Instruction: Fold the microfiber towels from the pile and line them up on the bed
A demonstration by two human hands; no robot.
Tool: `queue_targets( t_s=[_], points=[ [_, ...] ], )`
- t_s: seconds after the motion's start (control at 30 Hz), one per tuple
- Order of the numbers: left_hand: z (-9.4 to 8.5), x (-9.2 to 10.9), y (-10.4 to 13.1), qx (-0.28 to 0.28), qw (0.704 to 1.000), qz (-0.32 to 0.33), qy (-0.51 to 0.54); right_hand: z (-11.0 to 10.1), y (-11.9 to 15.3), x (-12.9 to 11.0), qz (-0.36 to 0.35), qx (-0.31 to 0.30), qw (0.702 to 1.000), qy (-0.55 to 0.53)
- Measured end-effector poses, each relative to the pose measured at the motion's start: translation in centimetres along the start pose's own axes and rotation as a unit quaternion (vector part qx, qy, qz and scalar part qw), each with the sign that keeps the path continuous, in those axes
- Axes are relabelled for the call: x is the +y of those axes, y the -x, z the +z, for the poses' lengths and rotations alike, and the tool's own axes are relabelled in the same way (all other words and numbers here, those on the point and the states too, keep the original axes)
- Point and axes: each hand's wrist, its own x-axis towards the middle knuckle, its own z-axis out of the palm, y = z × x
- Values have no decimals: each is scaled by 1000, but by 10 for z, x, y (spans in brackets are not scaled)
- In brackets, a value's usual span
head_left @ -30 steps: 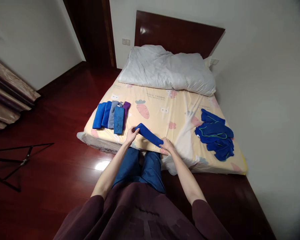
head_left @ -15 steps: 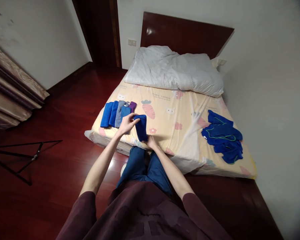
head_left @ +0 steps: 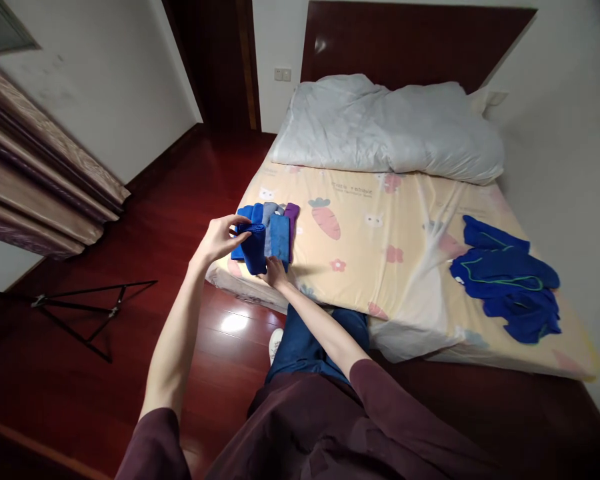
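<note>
A folded dark blue cloth (head_left: 253,251) is held between both hands, above the left part of the bed. My left hand (head_left: 221,238) pinches its upper end, and my right hand (head_left: 275,271) grips its lower end. Behind and beside it lie several folded cloths: blue ones partly hidden by the held cloth, a grey one (head_left: 270,217), a lighter blue one (head_left: 280,235) and a purple one (head_left: 292,215). At the bed's right side sits a loose heap of blue cloths (head_left: 510,270) with green edging.
The bed (head_left: 360,240) has a patterned yellow sheet. A white quilt (head_left: 385,130) lies bunched by the dark headboard (head_left: 410,40). On the floor at the left are black tripod legs (head_left: 80,305), with a curtain (head_left: 35,173) hanging behind them.
Both hands have carried the held blue cloth leftward, from right of the folded cloths to in front of the leftmost ones. The camera view has shifted, with the bed now further right.
</note>
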Motion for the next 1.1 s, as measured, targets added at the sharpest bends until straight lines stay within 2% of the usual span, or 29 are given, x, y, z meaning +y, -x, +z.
queue_targets(
  t_s=[0.2,0.33,0.6,0.8,0.87,0.97,1.03,1.1],
  points=[
    [4,-10,-20,-68,995,10,-74,11,-14,9,-26,-9,999,43],
    [9,-13,-30,-89,987,8,-133,14,-22,17,-43,-34,996,71],
    [18,-25,-42,-108,983,8,-148,20,-26,23,-38,-46,994,88],
    [26,-33,-49,-125,984,9,-129,20,-26,26,-33,-57,997,43],
    [29,-32,-54,-101,984,15,-145,16,-24,25,-20,-18,1000,-5],
    [37,-25,-58,15,982,33,-188,0,-5,27,19,134,985,-108],
    [49,-20,-54,97,974,45,-202,-13,26,37,41,231,958,-164],
    [70,-20,-41,119,970,59,-202,-23,76,55,64,264,943,-194]
  ],
)
